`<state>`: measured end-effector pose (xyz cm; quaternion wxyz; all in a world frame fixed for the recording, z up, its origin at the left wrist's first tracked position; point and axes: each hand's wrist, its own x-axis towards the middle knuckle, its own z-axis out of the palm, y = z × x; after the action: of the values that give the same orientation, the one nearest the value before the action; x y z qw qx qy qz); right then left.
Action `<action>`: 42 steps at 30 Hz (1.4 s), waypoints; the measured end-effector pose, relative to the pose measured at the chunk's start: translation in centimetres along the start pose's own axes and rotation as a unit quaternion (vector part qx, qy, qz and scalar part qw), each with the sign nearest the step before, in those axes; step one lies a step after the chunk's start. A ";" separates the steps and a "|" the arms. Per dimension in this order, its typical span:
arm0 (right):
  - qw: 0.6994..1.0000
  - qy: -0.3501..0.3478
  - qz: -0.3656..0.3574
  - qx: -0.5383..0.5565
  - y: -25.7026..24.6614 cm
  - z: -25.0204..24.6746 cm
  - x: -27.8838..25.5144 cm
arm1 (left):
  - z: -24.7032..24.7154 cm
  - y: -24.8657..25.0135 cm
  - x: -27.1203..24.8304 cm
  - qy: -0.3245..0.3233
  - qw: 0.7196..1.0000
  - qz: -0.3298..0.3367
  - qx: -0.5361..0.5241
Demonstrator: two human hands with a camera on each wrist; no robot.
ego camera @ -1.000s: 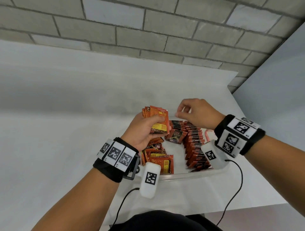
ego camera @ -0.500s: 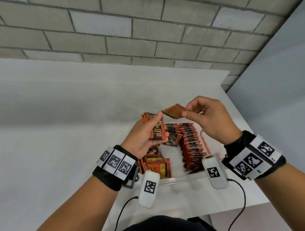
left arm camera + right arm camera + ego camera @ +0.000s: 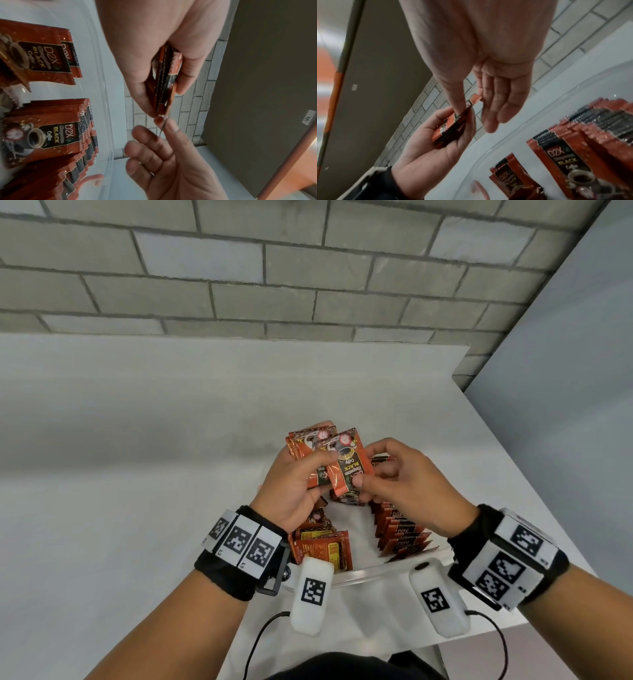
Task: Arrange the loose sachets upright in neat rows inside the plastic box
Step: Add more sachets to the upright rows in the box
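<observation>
Above the clear plastic box [image 3: 371,575], my left hand [image 3: 310,474] grips a small stack of orange-and-black coffee sachets [image 3: 305,448], upright in its fingers. My right hand [image 3: 365,468] pinches a single sachet [image 3: 347,470] between thumb and fingers, its face laid against the front of that stack. The left wrist view shows the stack [image 3: 165,81] edge-on and the single sachet's thin edge [image 3: 163,125] in the right hand's pinch. In the right wrist view my thumb presses the sachet [image 3: 471,101] onto the stack [image 3: 450,129].
Inside the box a long row of upright sachets [image 3: 399,537] runs along the right side, and a shorter, looser group [image 3: 323,547] stands at the left. The white table [image 3: 137,474] ends close on the right at a grey panel [image 3: 565,405]. A brick wall [image 3: 274,268] stands behind.
My right hand lifted one sachet from over the box and brought it left against the stack. My left hand raised and turned the stack. Both hands now meet above the box.
</observation>
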<state>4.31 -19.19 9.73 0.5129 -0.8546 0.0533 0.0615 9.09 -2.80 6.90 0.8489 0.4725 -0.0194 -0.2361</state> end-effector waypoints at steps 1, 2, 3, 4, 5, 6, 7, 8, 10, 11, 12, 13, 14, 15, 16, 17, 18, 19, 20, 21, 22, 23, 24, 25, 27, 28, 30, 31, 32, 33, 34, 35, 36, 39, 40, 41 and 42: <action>1.000 -0.002 -0.008 0.013 -0.2 0.0 0.1 | 0.0 0.1 -0.1 -0.009 1.000 -0.001 0.007; 1.000 0.006 -0.022 0.015 -0.4 -0.2 0.3 | 0.0 0.1 -0.2 -0.019 1.000 -0.005 0.014; 0.999 0.017 -0.036 0.012 -0.6 -0.3 0.5 | 0.0 0.1 -0.3 -0.029 0.999 -0.013 0.021; 0.999 0.024 -0.046 0.008 -0.9 -0.5 0.6 | 0.0 0.1 -0.2 -0.033 0.999 -0.018 0.023; 0.998 0.025 -0.049 0.007 -1.1 -0.5 0.7 | -0.1 0.1 -0.2 -0.033 0.999 -0.020 0.020; 0.999 0.023 -0.045 0.010 -1.2 -0.5 0.9 | -0.2 0.1 -0.2 -0.031 0.999 -0.019 0.016; 0.999 0.020 -0.034 0.016 -1.3 -0.4 0.9 | -0.3 0.0 -0.1 -0.028 0.999 -0.015 0.014; 0.999 0.018 -0.014 0.030 -1.2 -0.2 1.0 | -0.4 0.0 -0.1 -0.025 1.000 -0.010 0.011; 0.996 0.016 0.033 0.087 -1.1 0.0 0.9 | -0.6 0.0 -0.1 -0.020 1.000 0.003 0.005; 0.992 0.012 0.048 0.120 -1.0 0.1 0.8 | -0.7 0.0 -0.1 -0.017 1.000 0.008 0.003; 0.988 0.008 0.053 0.146 -0.9 0.0 0.7 | -0.8 0.1 -0.1 -0.015 1.000 0.011 0.002; 0.986 0.008 0.049 0.160 -0.9 -0.1 0.7 | -0.8 0.2 -0.1 -0.013 1.000 0.013 0.002; 0.986 0.016 0.040 0.161 -0.9 -0.5 0.7 | -0.9 0.3 -0.1 -0.007 1.000 0.014 -0.002; 0.988 0.029 0.028 0.147 -0.8 -0.9 1.0 | -1.0 0.4 0.0 0.008 1.000 0.015 -0.009; 0.993 0.042 0.013 0.112 -0.7 -1.4 1.3 | -1.2 0.4 0.2 0.034 0.999 0.013 -0.020; 0.997 0.053 -0.002 0.056 -0.6 -2.0 1.6 | -1.5 0.5 0.4 0.062 0.998 0.012 -0.029; 0.998 0.057 -0.016 -0.020 -0.4 -2.4 2.0 | -1.8 0.4 0.7 0.086 0.996 0.011 -0.032; 0.993 0.050 -0.028 -0.103 -0.1 -2.7 2.4 | -2.1 0.4 0.8 0.101 0.994 0.007 -0.030; 0.983 0.033 -0.034 -0.179 0.3 -2.8 2.8 | -2.4 0.3 0.9 0.110 0.994 0.000 -0.025; 0.970 0.010 -0.037 -0.241 0.6 -2.7 3.2 | -2.5 0.2 1.0 0.113 0.993 -0.007 -0.022; 0.957 -0.017 -0.035 -0.287 1.0 -2.5 3.6 | -2.6 0.1 1.0 0.115 0.993 -0.013 -0.021; 0.945 -0.047 -0.029 -0.323 1.3 -2.1 4.0 | -2.6 0.1 1.0 0.116 0.993 -0.018 -0.023; 0.933 -0.077 -0.020 -0.351 1.6 -1.7 4.4 | -2.7 0.1 1.0 0.116 0.993 -0.021 -0.027; 0.922 -0.101 -0.010 -0.373 1.9 -1.4 4.9 | -2.7 0.1 1.0 0.115 0.993 -0.022 -0.031; 0.906 -0.128 0.008 -0.403 2.3 -0.8 5.6 | -2.8 0.2 1.1 0.110 0.993 -0.025 -0.034; 0.899 -0.133 0.012 -0.418 2.3 -0.6 5.9 | -2.8 0.2 1.1 0.106 0.993 -0.027 -0.034; 0.884 -0.139 0.015 -0.446 2.5 -0.1 6.4 | -2.9 0.3 1.0 0.102 0.994 -0.035 -0.033; 0.879 -0.139 0.016 -0.456 2.5 0.1 6.6 | -3.0 0.3 1.0 0.103 0.994 -0.037 -0.032; 0.875 -0.138 0.016 -0.463 2.5 0.3 6.8 | -3.1 0.3 1.0 0.104 0.993 -0.038 -0.033; 0.873 -0.136 0.017 -0.468 2.6 0.5 7.0 | -3.2 0.2 1.0 0.106 0.993 -0.039 -0.034; 0.872 -0.134 0.020 -0.471 2.5 0.7 7.1 | -3.3 0.3 1.0 0.106 0.993 -0.041 -0.036; 0.871 -0.132 0.023 -0.474 2.5 0.8 7.3 | -3.4 0.3 1.0 0.106 0.993 -0.042 -0.036; 0.869 -0.129 0.026 -0.477 2.5 0.9 7.4 | -3.5 0.3 1.0 0.103 0.993 -0.044 -0.036; 0.859 -0.131 0.036 -0.494 2.5 1.0 7.4 | -3.5 0.3 1.0 0.093 0.994 -0.047 -0.031; 0.855 -0.135 0.039 -0.500 2.5 1.0 7.4 | -3.4 0.4 1.0 0.091 0.994 -0.048 -0.030; 0.851 -0.137 0.041 -0.505 2.5 1.0 7.4 | -3.4 0.4 1.0 0.090 0.994 -0.049 -0.029; 0.850 -0.138 0.041 -0.507 2.6 1.0 7.4 | -3.3 0.4 1.0 0.089 0.994 -0.049 -0.027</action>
<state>11.13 -19.69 5.85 0.0069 -0.9756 -0.0215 0.2184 10.98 -0.39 5.18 0.8470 0.4688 0.0859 -0.2354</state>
